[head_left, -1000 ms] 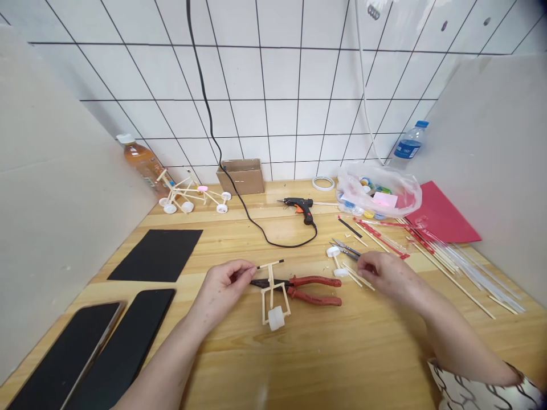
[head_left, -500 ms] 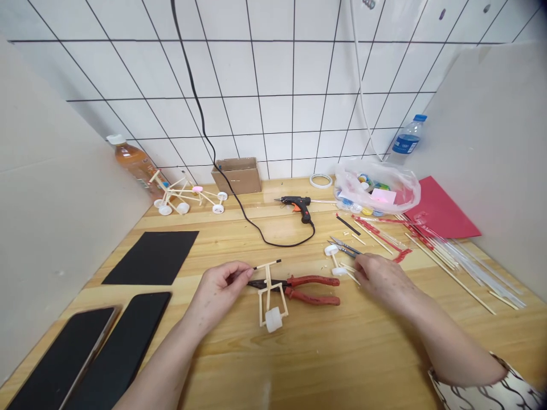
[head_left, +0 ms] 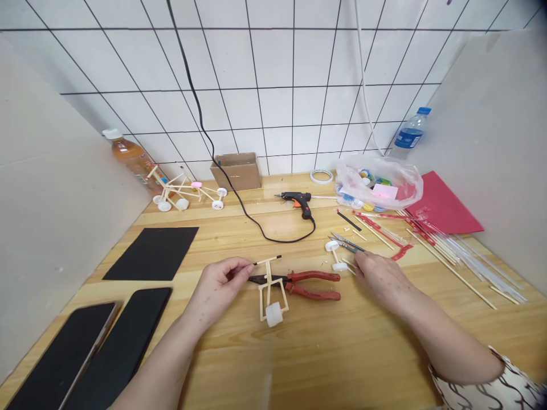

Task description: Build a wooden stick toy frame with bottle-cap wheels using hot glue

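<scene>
My left hand (head_left: 226, 283) pinches one black-tipped end of the crossbar on a small wooden-stick frame (head_left: 268, 285). A thick white wheel (head_left: 274, 314) sits at the frame's near end. Beneath the frame lie red-handled pliers (head_left: 314, 276), their dark jaws partly covered. My right hand (head_left: 382, 279) is closed at the handle end of grey scissors (head_left: 345, 243), which lie low over the table with blades pointing left; its fingertips are partly hidden. Beside them stands a stick axle with two white wheels (head_left: 335, 255), and short sticks (head_left: 349, 265) reach under the right hand.
A black glue gun (head_left: 297, 199) with its cord lies mid-table. Behind are a cardboard box (head_left: 237, 171), a tape roll (head_left: 321, 176) and a bag of caps (head_left: 378, 185). Loose sticks (head_left: 453, 267) lie right; two phones (head_left: 119, 336), a black sheet (head_left: 151, 253) and a stick model (head_left: 183, 191) left.
The camera view has tilted down slightly. My right hand has shifted a little, with the scissors turned slightly and showing more of their handles. My left hand keeps its pinch on the crossbar.
</scene>
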`<state>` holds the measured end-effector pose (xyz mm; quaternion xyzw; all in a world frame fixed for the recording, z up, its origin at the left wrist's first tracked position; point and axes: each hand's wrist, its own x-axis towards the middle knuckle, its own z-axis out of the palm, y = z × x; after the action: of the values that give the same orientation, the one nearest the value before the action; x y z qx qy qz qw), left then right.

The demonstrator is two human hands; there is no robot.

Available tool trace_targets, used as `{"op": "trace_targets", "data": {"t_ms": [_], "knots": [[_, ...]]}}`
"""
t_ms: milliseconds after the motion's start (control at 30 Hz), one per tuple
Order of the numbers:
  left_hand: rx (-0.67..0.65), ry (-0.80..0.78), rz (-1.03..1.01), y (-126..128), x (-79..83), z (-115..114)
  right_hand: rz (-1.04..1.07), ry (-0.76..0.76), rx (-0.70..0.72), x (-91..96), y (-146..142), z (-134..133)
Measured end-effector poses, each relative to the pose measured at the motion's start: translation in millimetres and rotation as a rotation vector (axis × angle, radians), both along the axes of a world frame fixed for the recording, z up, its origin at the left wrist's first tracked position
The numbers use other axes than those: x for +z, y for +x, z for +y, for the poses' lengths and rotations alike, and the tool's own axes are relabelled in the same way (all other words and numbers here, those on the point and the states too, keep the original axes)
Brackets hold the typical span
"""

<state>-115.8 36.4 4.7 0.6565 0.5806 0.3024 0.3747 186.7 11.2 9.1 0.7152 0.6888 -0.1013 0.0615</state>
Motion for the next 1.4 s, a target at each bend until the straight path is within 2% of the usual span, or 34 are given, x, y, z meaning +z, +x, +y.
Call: {"op": "trace_targets", "data": {"t_ms": [133, 233, 267, 333, 433, 500, 567, 633, 700, 733, 800, 900, 1033, 1233, 1400], "knots": [[0.014, 0.008, -0.014, 0, 3.1, -1, 0.081, 0.044, -0.045, 2.3, 9, -1], [0.049, 0.033, -0.039, -1, 6.8, -1, 0.206, 0.072, -0.033, 11.3, 19, -5], [0.074, 0.053, -0.046, -2, 7.9, 0, 0.3, 0.072, -0.007, 15.3, 21, -7], [0.146, 0.12, -0.049, -5, 10.4, 0, 0.62, 0.047, 0.051, 22.8, 22, -14], [0.291, 0.312, -0.022, -9, 17.6, -8, 1.105, -0.045, 0.095, 28.4, 10, -23], [0.36, 0.493, -0.015, -8, 26.6, -23, 1.243, -0.129, 0.123, 27.6, -4, -29], [0.319, 0.66, -0.028, 0, 37.8, -45, 1.306, -0.2, 0.159, 23.9, -20, -35], [0.05, 0.731, 0.001, 13, 47.9, -68, 1.32, -0.227, 0.2, 18.8, -33, -40], [-0.21, 0.693, -0.021, 28, 52.8, -86, 1.284, -0.203, 0.256, 13.0, -43, -44], [-0.287, 0.661, -0.027, 36, 52.3, -91, 1.248, -0.181, 0.293, 10.2, -46, -46], [-0.309, 0.604, -0.054, 49, 45.6, -94, 1.169, -0.123, 0.373, 5.2, -50, -47], [-0.294, 0.527, -0.075, 60, 27.3, -88, 1.084, -0.032, 0.498, -0.1, -52, -48], [-0.297, 0.561, -0.088, 64, 7.8, -81, 1.025, 0.075, 0.656, -6.8, -55, -47], [-0.342, 0.535, -0.071, 66, 0.4, -78, 0.894, 0.058, 0.749, -25.9, -50, -45], [-0.373, 0.447, -0.09, 70, -1.0, -79, 0.895, 0.043, 0.741, -32.1, -45, -44]]}}
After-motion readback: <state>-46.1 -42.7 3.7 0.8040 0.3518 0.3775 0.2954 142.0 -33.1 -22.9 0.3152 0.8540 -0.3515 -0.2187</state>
